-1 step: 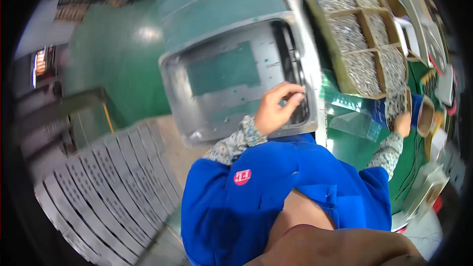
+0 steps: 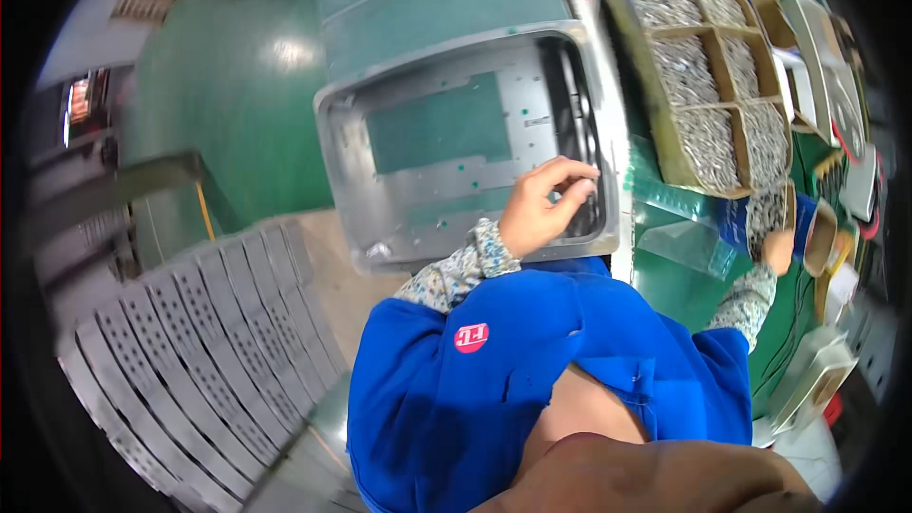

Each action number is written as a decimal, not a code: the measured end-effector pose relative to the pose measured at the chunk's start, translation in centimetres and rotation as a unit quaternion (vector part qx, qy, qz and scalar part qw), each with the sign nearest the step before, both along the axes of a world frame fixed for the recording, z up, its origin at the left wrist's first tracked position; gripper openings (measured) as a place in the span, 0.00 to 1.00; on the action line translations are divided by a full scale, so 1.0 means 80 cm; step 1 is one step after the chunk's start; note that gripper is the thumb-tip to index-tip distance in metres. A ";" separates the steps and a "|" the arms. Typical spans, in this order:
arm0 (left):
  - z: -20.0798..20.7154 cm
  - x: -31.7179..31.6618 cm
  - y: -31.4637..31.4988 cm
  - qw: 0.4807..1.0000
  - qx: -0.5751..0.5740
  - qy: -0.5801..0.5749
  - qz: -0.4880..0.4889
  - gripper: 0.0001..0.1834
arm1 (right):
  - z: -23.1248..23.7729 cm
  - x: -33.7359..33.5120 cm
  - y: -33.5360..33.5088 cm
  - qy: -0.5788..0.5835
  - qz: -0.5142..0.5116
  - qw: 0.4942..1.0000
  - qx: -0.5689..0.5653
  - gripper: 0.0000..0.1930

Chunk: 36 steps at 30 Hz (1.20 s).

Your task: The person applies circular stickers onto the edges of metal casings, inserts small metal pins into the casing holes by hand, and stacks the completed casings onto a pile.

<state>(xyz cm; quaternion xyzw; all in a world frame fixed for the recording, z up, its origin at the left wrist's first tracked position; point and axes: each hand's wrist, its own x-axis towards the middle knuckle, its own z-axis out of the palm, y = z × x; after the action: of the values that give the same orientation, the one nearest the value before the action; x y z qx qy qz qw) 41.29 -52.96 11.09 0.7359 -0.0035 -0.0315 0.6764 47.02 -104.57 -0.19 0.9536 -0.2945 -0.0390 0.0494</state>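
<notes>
Left hand (image 2: 546,214): narrow pinch, contents unclear, over grey rectangular metal pan (image 2: 344,171), 12 o'clock. Right hand (image 2: 778,252): grip hidden, at small silver metal pieces (image 2: 765,214) in narrow cardboard box (image 2: 789,201), 3 o'clock; light fingertip touch likely works best.

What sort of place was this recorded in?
Probably a factory workshop or assembly area: there is a divided box filled with small metal pieces, a large tray-like metal casing in front of the person, and a row of grey panels with holes.
</notes>
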 end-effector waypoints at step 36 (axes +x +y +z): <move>-0.045 -0.098 0.309 0.967 -0.150 0.030 0.205 0.11 | 0.129 -0.087 0.666 -0.036 0.582 0.728 0.361 0.09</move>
<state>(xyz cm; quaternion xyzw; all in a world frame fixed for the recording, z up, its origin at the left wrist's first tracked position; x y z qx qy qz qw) 33.45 -28.20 7.48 0.6094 0.1629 0.0869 0.7710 40.04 -51.31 10.14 0.8847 0.3525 -0.0718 -0.2964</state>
